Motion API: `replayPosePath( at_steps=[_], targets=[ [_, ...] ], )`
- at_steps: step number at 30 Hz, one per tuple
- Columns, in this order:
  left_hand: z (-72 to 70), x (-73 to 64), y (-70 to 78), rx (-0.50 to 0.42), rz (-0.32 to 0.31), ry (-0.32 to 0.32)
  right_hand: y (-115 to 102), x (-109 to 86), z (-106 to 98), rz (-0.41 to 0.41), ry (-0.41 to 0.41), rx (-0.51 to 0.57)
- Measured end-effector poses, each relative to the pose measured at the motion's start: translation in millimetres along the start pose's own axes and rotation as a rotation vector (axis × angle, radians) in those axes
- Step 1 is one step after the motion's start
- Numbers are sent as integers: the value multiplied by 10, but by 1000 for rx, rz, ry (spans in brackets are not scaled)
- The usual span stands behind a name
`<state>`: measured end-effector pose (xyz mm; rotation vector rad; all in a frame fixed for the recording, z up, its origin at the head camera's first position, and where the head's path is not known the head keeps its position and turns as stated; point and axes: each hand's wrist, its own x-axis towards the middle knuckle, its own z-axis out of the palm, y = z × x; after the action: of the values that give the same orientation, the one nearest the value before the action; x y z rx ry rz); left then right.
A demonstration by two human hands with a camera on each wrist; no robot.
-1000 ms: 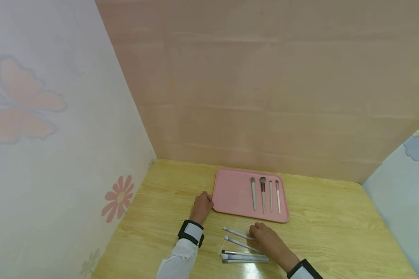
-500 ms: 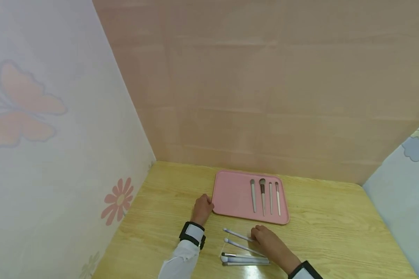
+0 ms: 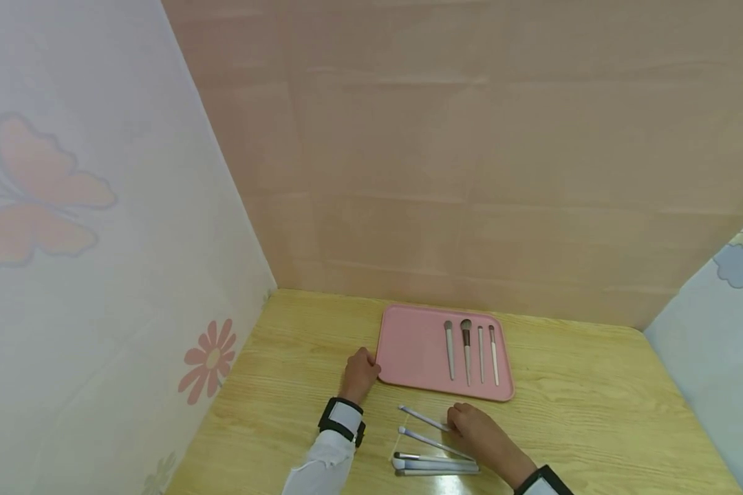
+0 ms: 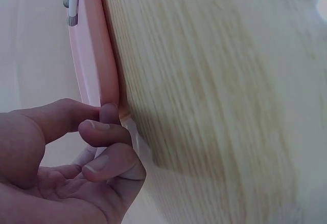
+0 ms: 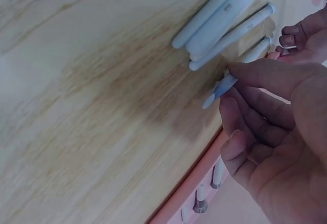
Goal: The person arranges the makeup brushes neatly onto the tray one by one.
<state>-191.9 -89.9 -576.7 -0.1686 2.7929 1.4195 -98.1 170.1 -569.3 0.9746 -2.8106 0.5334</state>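
My left hand (image 3: 360,375) pinches the near left corner of the pink tray (image 3: 411,344) between thumb and finger; the left wrist view shows the tray's rim (image 4: 106,70) at the fingertips. Between the thumb and fingers of my right hand (image 3: 479,433) is the handle of a slim makeup brush (image 3: 422,417), its small head pointing left. That handle's end (image 5: 217,93) sticks out past the fingertips in the right wrist view. Just below it lies another pale makeup brush (image 3: 430,440).
Several more brushes (image 3: 436,465) lie bunched side by side at the table's front. On the tray's right half, several brushes stand in a row, among them a dark-headed one (image 3: 467,347). Behind the wooden table (image 3: 594,405) rises a tan wall (image 3: 408,172), with printed walls at both sides.
The whole head view has shifted slightly downward. The gap between the brush in my right hand and the one below it has widened a little. My left hand stays at the tray corner.
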Motion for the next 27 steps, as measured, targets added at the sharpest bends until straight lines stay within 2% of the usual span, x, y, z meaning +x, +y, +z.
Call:
replayPosePath(
  at_steps=[8,17,22,27],
  targets=[
    [14,-2,-8,0,14,1,4,17,-75,-26,56,25],
    [-8,17,2,8,47,-3,-1,75,-210,22,45,59],
    [-25,20,6,17,52,-18,-10,140,-287,136,10,83],
    [-44,15,1,63,60,-66,-33,192,-333,250,-16,130]
  ],
)
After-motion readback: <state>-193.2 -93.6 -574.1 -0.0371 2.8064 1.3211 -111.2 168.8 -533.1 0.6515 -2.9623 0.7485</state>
